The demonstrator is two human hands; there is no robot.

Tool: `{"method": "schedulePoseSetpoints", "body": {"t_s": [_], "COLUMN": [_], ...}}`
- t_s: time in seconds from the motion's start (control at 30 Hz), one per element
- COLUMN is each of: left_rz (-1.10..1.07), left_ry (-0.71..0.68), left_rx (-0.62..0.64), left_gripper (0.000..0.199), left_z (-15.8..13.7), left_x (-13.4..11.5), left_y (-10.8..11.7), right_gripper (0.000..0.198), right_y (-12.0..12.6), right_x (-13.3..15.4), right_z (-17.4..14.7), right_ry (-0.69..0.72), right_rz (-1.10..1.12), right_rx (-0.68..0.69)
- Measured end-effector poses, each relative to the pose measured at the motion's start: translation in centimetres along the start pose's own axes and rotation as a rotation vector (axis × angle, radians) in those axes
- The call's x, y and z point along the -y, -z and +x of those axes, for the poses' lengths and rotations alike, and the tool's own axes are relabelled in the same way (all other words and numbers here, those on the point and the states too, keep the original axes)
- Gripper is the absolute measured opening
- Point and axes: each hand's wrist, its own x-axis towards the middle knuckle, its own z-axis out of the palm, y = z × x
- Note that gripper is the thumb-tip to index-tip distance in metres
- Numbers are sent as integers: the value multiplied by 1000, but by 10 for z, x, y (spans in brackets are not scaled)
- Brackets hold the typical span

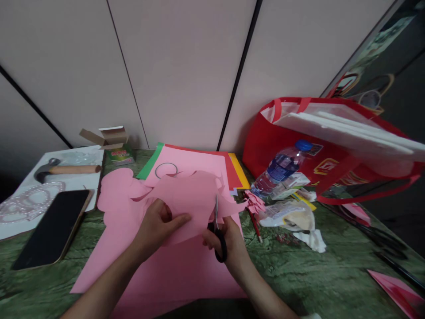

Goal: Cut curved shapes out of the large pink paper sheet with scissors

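Note:
My left hand (161, 228) pinches the near left part of a pink sheet of paper (194, 195), thumb on top. The fingers of my right hand (229, 243) are in the black handles of a pair of scissors (217, 221). Their metal blades point away from me and lie at the right side of the held sheet, where a narrow pink strip curls off to the right. Under both hands a large pink sheet (195, 270) covers the table. Pink paper with a scalloped outline (116, 188) lies to the left of the held sheet.
At the left are a phone (55, 228), a hammer (75, 169), a beaded strand (36, 201) and a small green box (120, 153). On the right stand a water bottle (282, 168) and a red bag (268, 141), with crumpled plastic (292, 215) and a pencil (255, 226) nearby.

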Motion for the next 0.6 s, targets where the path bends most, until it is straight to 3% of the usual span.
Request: {"method": "schedulePoseSetpoints", "body": {"t_s": [0.6], "left_rz": [-19], "left_ry": [17], "left_rx": [103], "left_gripper": [34], "left_z": [3], "left_x": [6], "left_y": [3], "right_gripper": [28], "right_y": [-3], "right_x": [7], "right_z": [-6], "right_ry": [-6], "right_rz": [35], "right_rx": [5]}}
